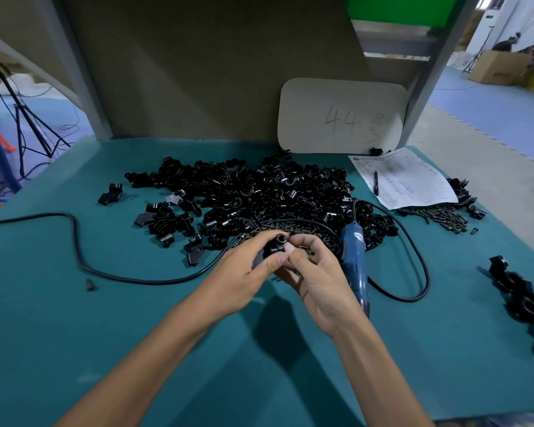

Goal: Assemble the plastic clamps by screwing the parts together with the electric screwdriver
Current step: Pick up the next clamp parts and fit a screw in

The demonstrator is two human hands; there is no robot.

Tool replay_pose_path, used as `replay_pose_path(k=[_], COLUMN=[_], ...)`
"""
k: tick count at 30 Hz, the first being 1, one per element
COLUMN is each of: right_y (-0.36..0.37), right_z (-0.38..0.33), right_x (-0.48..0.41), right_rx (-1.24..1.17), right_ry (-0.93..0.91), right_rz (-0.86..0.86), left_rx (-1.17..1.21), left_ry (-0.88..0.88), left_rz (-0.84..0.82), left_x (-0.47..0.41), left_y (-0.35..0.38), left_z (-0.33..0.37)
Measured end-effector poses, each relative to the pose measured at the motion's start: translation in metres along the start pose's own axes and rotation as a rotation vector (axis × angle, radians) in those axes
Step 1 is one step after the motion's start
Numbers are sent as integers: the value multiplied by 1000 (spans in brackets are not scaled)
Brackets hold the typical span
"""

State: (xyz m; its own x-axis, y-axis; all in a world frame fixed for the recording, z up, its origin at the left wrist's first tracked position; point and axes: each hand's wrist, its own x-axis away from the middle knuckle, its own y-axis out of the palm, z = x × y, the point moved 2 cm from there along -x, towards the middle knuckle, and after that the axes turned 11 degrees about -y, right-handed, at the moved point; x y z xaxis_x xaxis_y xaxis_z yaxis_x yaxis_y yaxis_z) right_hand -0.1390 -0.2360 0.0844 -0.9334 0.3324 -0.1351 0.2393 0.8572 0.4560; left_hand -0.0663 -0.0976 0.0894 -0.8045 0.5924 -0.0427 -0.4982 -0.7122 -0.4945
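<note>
From the head camera, a teal surface (105, 334) fills the lower frame, backed by a dull brown upright board (198, 72) set between grey posts. A pale card (339, 115) with "44" written on it leans against that board. Just in front of the card to the right lies a printed form (413, 180) with a pen (376, 183) on it.

A wide pile of black clamp parts (259, 192) spreads across the middle of the surface. Dark screws (441, 217) are scattered near the form, and more lie at the pile's near edge. A row of black clamps (518, 291) runs along the right edge.

The left hand (244, 272) has its fingers and thumb curled round a black clamp part (276, 243), held above the surface just in front of the pile. The right hand (315, 272) meets it, with thumb and forefinger pinched against the same part. Whether a screw sits between them cannot be told.

The blue electric screwdriver (355, 260) lies on the surface just right of the right hand. Its black cord (80, 241) loops off to the left edge.

Beyond the surface, a black tripod (22, 118) stands on blue floor at the left. At the far right are pale and blue floor (490, 109), a cardboard box (497, 67) and a distant person. A green panel (383, 7) shows at the top.
</note>
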Motion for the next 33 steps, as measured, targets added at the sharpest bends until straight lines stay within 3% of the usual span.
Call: replay_pose_path(k=[17, 19, 21, 23, 24, 26, 33], right_y=[-5, -10, -23, -31, -34, -36, -33], right_z=[11, 13, 13, 20, 26, 38, 41], right_x=[-6, -13, -22, -27, -27, -25, -28], right_rx=[60, 226, 744, 1277, 1424, 1560, 1712], right_ry=[40, 28, -86, -166, -158, -171, -328], right_rz=[42, 38, 4, -175, -274, -391, -398], left_rx=[-15, -30, -29, -44, -51, -60, -56], left_ry=[-42, -75, -104, -136, -147, -154, -151], left_rz=[10, 42, 73, 85, 85, 89, 121], left_x=[-4, -6, -7, -6, -6, -4, -3], left_y=[9, 9, 10, 12, 14, 19, 27], left_z=[-20, -29, -39, -51, -57, -68, -73])
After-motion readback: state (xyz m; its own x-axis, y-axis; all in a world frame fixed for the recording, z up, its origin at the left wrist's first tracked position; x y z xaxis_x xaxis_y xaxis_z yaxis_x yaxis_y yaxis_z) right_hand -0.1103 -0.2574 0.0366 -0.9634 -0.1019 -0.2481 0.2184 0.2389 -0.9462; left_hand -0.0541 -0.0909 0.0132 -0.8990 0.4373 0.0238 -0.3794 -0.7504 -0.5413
